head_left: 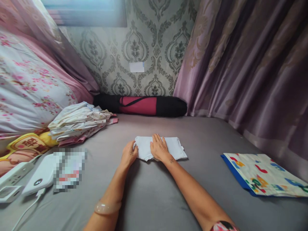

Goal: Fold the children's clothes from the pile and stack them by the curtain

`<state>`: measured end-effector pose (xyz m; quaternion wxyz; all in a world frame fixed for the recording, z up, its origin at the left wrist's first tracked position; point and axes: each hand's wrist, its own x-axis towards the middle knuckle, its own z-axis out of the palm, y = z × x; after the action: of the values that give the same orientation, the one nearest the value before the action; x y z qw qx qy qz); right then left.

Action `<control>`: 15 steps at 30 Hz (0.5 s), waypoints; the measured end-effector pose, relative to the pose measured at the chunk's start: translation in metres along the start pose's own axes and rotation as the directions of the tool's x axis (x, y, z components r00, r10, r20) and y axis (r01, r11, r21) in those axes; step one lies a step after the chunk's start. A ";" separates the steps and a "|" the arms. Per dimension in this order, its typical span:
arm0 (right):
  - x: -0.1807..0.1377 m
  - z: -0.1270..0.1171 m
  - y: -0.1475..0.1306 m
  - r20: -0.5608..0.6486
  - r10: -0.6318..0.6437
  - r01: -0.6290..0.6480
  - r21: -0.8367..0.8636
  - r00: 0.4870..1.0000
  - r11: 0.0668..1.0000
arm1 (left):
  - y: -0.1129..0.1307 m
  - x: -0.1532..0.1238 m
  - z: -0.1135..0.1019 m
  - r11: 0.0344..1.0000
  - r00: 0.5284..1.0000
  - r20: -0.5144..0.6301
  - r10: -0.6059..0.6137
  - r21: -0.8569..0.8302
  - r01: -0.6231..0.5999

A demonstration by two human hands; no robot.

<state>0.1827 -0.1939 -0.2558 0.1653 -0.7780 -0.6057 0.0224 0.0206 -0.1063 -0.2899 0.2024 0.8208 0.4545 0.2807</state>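
A folded white garment (173, 146) lies flat on the grey bed sheet in front of me, its lower edge slightly uneven. My left hand (130, 153) is at its left edge, fingers bent and closed on the cloth there; the fingertips are partly hidden. Spread across the middle of the garment, my right hand (159, 148) rests palm down with fingers stretched out. A small white tag shows at the garment's right side.
A folded letter-print cloth (267, 173) lies at right. On the left are a crumpled cloth pile (79, 122), a white power bank (42, 175), a power strip (15, 175) and a blurred packet (69, 170). A black-and-red roll bag (139, 106) lies along the wall between curtains.
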 end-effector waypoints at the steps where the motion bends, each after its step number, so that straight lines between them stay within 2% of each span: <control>1: 0.000 0.002 -0.003 -0.015 -0.004 0.004 -0.001 1.000 1.000 | 0.001 0.000 -0.001 1.000 1.000 -0.003 -0.025 -0.010 0.025; 6: -0.001 0.017 -0.009 -0.017 -0.006 0.005 -0.035 1.000 0.999 | 0.003 0.000 -0.006 0.993 0.993 -0.018 -0.120 -0.009 0.119; 10: 0.004 0.016 -0.014 0.006 0.009 -0.009 -0.039 1.000 0.999 | 0.004 0.002 -0.010 0.983 0.983 -0.021 -0.183 -0.021 0.182; 15: 0.011 0.022 -0.029 -0.032 -0.010 0.009 -0.043 0.999 0.999 | 0.008 0.003 -0.016 0.963 0.967 -0.031 -0.255 -0.095 0.251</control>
<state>0.1536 -0.1726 -0.2668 0.1583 -0.7788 -0.6069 -0.0038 0.0165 -0.1068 -0.2719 0.2638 0.7399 0.5465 0.2904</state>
